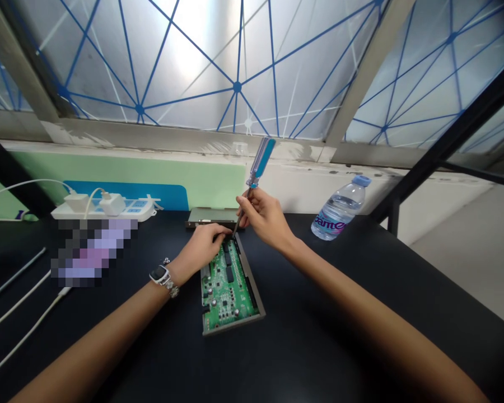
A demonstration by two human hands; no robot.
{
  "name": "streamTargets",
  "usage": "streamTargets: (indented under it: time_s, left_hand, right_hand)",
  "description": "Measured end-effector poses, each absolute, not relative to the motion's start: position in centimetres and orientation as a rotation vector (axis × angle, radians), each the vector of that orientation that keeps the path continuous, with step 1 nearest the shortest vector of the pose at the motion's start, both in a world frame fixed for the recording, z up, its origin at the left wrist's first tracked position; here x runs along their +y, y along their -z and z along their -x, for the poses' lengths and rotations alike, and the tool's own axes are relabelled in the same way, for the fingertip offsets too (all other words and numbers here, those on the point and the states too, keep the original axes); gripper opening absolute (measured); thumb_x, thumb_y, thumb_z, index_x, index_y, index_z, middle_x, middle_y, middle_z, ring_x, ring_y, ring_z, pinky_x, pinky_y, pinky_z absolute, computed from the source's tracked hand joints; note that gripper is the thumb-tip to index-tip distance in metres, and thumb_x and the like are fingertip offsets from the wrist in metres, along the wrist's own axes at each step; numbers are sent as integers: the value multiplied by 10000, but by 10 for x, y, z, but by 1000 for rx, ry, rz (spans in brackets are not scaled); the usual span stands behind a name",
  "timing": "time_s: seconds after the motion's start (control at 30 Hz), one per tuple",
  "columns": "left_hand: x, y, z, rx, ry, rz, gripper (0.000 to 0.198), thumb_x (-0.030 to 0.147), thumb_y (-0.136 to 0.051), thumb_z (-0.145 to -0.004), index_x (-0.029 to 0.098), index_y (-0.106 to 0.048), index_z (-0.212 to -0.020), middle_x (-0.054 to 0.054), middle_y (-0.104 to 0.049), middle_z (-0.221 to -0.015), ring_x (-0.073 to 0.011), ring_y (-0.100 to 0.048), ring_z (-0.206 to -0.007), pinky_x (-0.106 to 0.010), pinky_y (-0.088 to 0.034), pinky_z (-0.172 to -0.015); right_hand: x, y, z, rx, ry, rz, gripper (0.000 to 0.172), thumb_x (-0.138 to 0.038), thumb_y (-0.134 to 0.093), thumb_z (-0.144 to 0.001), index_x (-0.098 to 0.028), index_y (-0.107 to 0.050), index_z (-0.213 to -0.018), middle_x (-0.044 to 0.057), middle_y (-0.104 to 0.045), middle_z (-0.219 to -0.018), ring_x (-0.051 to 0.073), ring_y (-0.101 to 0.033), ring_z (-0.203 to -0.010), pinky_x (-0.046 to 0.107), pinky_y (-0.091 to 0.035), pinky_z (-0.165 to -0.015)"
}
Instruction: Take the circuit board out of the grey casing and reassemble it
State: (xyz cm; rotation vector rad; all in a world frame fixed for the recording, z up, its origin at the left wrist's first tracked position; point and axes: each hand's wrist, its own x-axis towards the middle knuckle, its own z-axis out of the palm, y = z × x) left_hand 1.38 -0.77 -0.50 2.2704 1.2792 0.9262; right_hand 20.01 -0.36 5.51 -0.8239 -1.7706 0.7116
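A screwdriver (261, 159) with a clear and blue handle is gripped by its shaft in my right hand (265, 217). It leans with its handle up, and its tip points down at the far end of a green circuit board (222, 296). The board lies in a grey metal tray (252, 282) on the table. My left hand (202, 246), with a watch (160, 274) on its wrist, is over the board's far left part. Its fingers are closed together close to the screwdriver tip; what they pinch, if anything, is hidden.
Behind the board lies a flat metal panel (216, 215). A water bottle (340, 207) stands tilted-looking at the right on the black table (302, 336). At the left are a white power strip (140, 210) with plugs, a blurred-out object (96, 252) and cables. Windows rise behind.
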Motion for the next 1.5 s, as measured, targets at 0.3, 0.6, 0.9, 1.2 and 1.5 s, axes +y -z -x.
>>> streamTargets:
  time_s: [0.3, 0.6, 0.9, 1.2, 1.5]
  left_hand:
    - [-16, 6, -22, 1187, -981, -2262, 300, 146, -502, -923, 205, -778, -1026, -66, -790, -1035, -251, -725, -952, -341, -519, -886]
    - [-17, 9, -22, 1182, -994, -2283, 312, 122, -497, -927, 206, -773, -1048, -66, -782, -1067, -255, -723, -980, -352, -518, -904]
    - [-18, 6, -22, 1176, -989, -2290, 300, 121, -493, -924, 199, -765, -1023, -69, -780, -1050, -251, -722, -978, -349, -521, -909]
    - [-23, 5, -30, 1166, -1146, -2257, 316, 64, -522, -817, 185, -656, -1077, -86, -728, -1117, -257, -684, -1057, -370, -523, -947]
    - [-20, 3, -44, 1151, -1338, -1950, 89, 251, -649, -873, 195, -623, -809, -19, -724, -825, -200, -694, -795, -312, -520, -770]
  right_hand:
    - [-7, -51, -197, -1868, -627, 861, 268, -434, -513, -996, -210, -531, -850, -19, -628, -667, 121, -627, -519, 255, -512, -553]
    - [-6, -49, -198, -1902, -572, 889, 238, -387, -506, -1002, -209, -533, -845, -31, -609, -627, 122, -615, -514, 260, -486, -562]
    - [-9, -53, -197, -1940, -545, 884, 227, -369, -512, -999, -207, -538, -843, -32, -613, -623, 121, -617, -507, 262, -483, -574]
    - [-7, -52, -197, -1937, -607, 896, 231, -362, -546, -974, -200, -534, -809, -30, -612, -613, 128, -634, -532, 259, -501, -582]
    - [-5, -51, -197, -1932, -576, 986, 252, -365, -566, -959, -210, -514, -767, -26, -597, -600, 138, -611, -551, 285, -470, -592]
